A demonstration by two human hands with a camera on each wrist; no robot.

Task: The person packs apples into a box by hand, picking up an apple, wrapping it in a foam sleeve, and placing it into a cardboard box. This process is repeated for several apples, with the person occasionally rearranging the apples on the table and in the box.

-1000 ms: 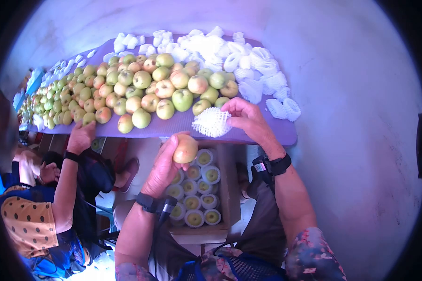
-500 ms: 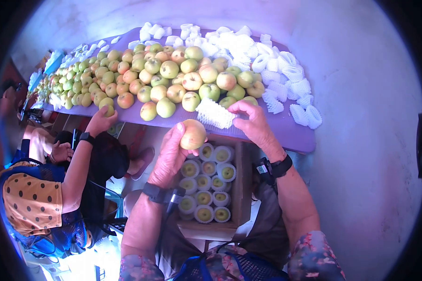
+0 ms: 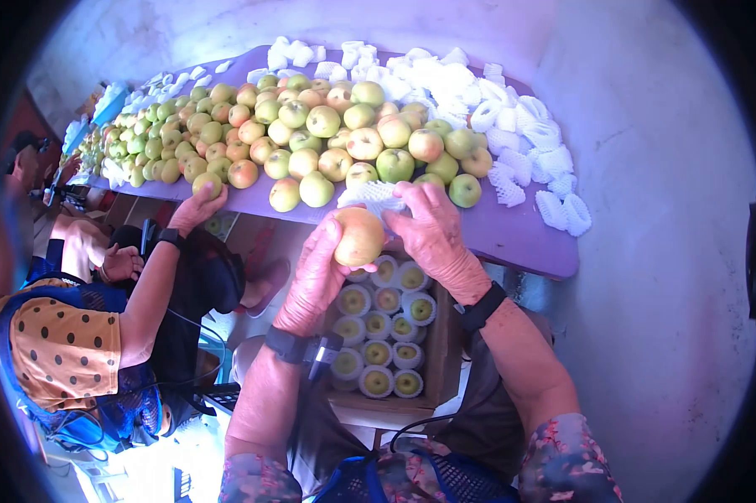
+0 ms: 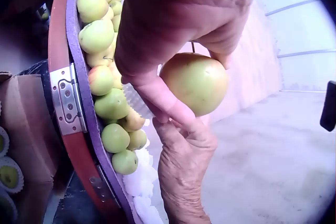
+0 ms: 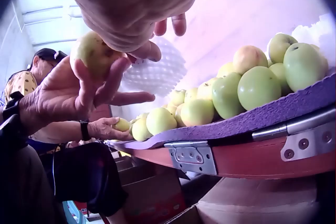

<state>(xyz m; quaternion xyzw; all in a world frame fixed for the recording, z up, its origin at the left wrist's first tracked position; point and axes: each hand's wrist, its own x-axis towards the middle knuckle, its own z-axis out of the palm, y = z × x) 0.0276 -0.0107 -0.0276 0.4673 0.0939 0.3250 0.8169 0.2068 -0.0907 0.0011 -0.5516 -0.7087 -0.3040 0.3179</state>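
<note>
A yellow-green apple (image 3: pixel 359 236) with a reddish blush sits in my left hand (image 3: pixel 311 272), thumb on one side and fingers on the other. Beside it, my right hand (image 3: pixel 435 239) pinches a white foam net sleeve (image 3: pixel 369 196). The sleeve hangs just beyond the apple, over the table's near edge. Seen from the right wrist, the net (image 5: pixel 157 69) spreads out beyond the fingers, its mesh plainly visible. In the left wrist view the right hand (image 4: pixel 184 166) is right at the left fingertips below the apple (image 4: pixel 202 85).
A long pile of apples (image 3: pixel 323 121) covers the purple-padded table (image 3: pixel 520 243). White foam nets (image 3: pixel 445 88) are heaped behind and to the right. Below my hands, a cardboard box (image 3: pixel 441 369) holds netted apples in rows. Another person's hand (image 3: pixel 197 210) touches an apple at left.
My right hand has come in towards the left hand, carrying the foam net up close to the apple. The head view has shifted slightly. The other person's hand stays at the pile's near edge.
</note>
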